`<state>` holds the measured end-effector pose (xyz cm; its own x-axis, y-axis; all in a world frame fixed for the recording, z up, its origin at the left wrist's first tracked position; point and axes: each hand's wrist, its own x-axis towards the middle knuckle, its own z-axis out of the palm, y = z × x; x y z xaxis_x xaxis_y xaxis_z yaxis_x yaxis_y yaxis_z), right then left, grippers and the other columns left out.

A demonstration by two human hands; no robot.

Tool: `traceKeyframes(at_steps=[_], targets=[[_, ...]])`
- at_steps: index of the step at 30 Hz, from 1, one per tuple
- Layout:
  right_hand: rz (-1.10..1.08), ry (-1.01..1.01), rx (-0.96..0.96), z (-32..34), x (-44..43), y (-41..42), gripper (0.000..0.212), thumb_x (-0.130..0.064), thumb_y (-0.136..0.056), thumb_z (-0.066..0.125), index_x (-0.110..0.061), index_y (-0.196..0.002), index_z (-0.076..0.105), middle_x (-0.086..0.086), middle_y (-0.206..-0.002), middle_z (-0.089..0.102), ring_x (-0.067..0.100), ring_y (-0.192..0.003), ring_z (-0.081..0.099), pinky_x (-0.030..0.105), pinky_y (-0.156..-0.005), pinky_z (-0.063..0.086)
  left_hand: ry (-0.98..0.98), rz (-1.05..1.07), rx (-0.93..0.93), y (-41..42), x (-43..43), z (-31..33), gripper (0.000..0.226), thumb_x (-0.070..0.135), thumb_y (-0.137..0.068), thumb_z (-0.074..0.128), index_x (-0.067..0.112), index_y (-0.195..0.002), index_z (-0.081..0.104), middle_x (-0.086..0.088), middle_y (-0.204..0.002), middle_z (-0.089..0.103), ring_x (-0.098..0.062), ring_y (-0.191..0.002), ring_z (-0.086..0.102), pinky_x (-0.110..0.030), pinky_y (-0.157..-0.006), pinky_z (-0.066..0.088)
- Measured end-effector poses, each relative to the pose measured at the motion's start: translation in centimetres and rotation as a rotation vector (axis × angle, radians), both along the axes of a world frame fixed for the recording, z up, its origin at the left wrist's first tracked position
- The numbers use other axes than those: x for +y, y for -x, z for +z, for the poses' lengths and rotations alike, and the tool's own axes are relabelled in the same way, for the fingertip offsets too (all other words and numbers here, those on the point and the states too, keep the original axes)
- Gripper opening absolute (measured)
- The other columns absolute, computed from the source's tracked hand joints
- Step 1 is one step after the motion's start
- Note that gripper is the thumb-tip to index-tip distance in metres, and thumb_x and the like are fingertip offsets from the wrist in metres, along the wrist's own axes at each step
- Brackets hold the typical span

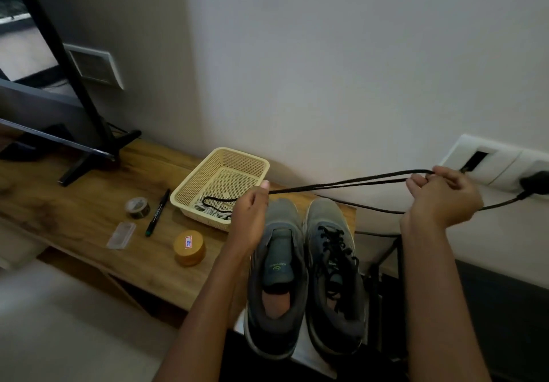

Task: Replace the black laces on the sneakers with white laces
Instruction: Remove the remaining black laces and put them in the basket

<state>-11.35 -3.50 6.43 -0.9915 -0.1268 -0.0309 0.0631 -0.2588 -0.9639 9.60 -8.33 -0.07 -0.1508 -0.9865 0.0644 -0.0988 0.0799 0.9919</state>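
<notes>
Brown wooden counter (74, 203) with wavy grain, up against a plain pale wall. On it, a cream plastic basket (190, 200) full of tiny holes, white laces (208, 209) inside. Nearby, a shiny tape roll (138, 207), a thin black pen (157, 212), a clear little case (121, 235), a round yellow tub (190, 248). Soft grey sneakers side by side by the counter's end: left sneaker (276, 277) unlaced, right sneaker (332, 262) laced in black. Long black lace (341, 187) pulled tight above the toes, pinched by the left hand (249, 218), gripped in curled fingers by the right hand (442, 197)
</notes>
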Motion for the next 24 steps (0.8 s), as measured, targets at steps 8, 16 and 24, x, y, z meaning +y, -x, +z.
traceKeyframes(at_steps=[8,16,24], targets=[[0.679,-0.686,0.329,-2.4,-1.5,-2.0,0.019,0.004,-0.083,0.056,-0.009,-0.073,0.066,0.007,-0.077,0.065,0.020,-0.069,0.062,0.043,-0.080,0.057,0.032,0.058,0.195,0.5,0.4,3.1,0.028,0.028,-0.102,0.034,0.019,-0.098,0.061,0.004,-0.086,0.052,0.000,-0.082,0.051,-0.013,-0.076,0.042],[1.593,-0.281,0.383,0.1,-1.9,-8.0,0.066,0.016,-0.073,0.064,-0.015,-0.129,0.051,0.000,-0.112,0.063,0.009,-0.109,0.059,0.026,-0.086,0.052,0.223,-0.062,0.147,0.3,0.9,5.8,0.019,0.025,-0.098,0.048,0.027,-0.090,0.065,0.004,-0.121,0.057,-0.005,-0.100,0.061,-0.019,-0.083,0.050],[1.538,-0.144,0.210,-0.1,-2.0,-7.6,0.034,0.011,-0.078,0.062,-0.002,-0.110,0.062,0.005,-0.078,0.068,0.014,-0.064,0.062,0.025,-0.067,0.053,-0.040,0.162,0.753,-1.5,0.2,6.7,0.037,0.031,-0.103,0.035,0.018,-0.083,0.063,-0.005,-0.090,0.073,-0.022,-0.097,0.067,-0.040,-0.097,0.049]])
